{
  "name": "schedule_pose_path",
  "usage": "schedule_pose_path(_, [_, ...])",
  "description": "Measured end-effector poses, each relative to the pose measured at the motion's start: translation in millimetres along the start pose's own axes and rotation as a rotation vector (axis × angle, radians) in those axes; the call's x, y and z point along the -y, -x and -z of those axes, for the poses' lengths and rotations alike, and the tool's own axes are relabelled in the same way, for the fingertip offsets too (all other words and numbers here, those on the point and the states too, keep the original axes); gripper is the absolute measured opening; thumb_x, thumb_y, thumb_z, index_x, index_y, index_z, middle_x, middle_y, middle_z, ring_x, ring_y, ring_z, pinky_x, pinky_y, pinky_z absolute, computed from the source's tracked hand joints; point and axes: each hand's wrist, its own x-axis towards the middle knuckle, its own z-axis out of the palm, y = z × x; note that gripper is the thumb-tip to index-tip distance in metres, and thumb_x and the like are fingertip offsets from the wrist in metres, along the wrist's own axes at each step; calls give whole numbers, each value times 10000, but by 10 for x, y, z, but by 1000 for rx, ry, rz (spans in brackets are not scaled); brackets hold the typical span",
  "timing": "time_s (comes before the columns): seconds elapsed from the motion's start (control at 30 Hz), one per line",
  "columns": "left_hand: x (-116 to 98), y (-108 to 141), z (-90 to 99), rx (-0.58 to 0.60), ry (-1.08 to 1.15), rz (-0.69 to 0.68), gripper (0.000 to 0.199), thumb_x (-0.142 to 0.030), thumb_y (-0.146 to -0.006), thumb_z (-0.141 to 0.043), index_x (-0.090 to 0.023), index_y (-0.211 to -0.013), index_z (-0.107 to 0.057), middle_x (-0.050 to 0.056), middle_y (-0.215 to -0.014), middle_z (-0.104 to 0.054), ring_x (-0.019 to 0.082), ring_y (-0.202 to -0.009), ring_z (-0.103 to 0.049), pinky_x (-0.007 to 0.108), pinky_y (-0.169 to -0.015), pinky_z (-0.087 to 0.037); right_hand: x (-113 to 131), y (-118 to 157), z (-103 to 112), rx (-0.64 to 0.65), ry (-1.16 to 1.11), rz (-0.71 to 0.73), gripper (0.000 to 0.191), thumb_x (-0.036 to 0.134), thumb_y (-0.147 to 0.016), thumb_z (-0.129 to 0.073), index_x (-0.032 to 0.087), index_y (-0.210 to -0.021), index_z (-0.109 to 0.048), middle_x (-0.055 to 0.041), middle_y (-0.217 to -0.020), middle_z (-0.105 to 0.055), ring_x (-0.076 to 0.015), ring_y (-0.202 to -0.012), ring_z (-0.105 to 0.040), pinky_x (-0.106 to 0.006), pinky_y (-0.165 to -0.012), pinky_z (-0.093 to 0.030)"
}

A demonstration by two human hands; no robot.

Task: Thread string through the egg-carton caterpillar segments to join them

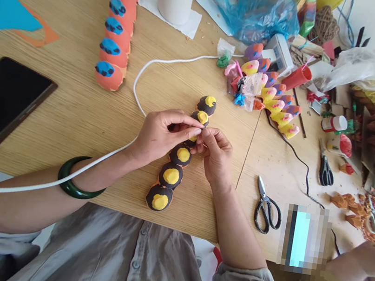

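Note:
In front of me lies a strip of egg-carton cups [180, 155], slanting away across the table. Each rounded cup is coated black with a yellow patch on top that looks like clay. My left hand [160, 134] is over the upper part of the strip, thumb and forefinger pinched together. Close against it, my right hand [217, 156] has its fingers closed beside the same cup. The fingertips of both hands meet there and partly cover the cup's yellow patch. Whatever small thing is between them is too small or hidden to name.
An orange egg-carton strip [116, 36] with blue patches lies further left. A tablet [2, 108] rests at the left edge. A white cable [171, 61] passes over my left forearm. Scissors [266, 208] lie right; a co-worker's arm [363, 260] is at lower right.

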Motion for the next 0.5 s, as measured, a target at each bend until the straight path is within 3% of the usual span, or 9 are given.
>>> schedule_pose_path(0.2, [-4,7,-2,-11,-19,-32,160,-348,-894,-704,-248,-897,-828,15,-786,-745,150,-679,-601,293,-665,-473,2,0,1,3,-16,4,349,504,-758,-861,216,-750,-665,67,-677,-607,-61,-548,-524,-213,-561,-574])
schedule_pose_path(0.5, [-37,4,-9,1,79,99,201,-413,-894,-714,-247,-838,-812,10,-822,-786,171,-752,-684,272,-714,-536,-6,-1,-2,-9,-6,2,345,511,-755,-861,221,-760,-675,60,-686,-618,-63,-555,-521,-203,-537,-543])
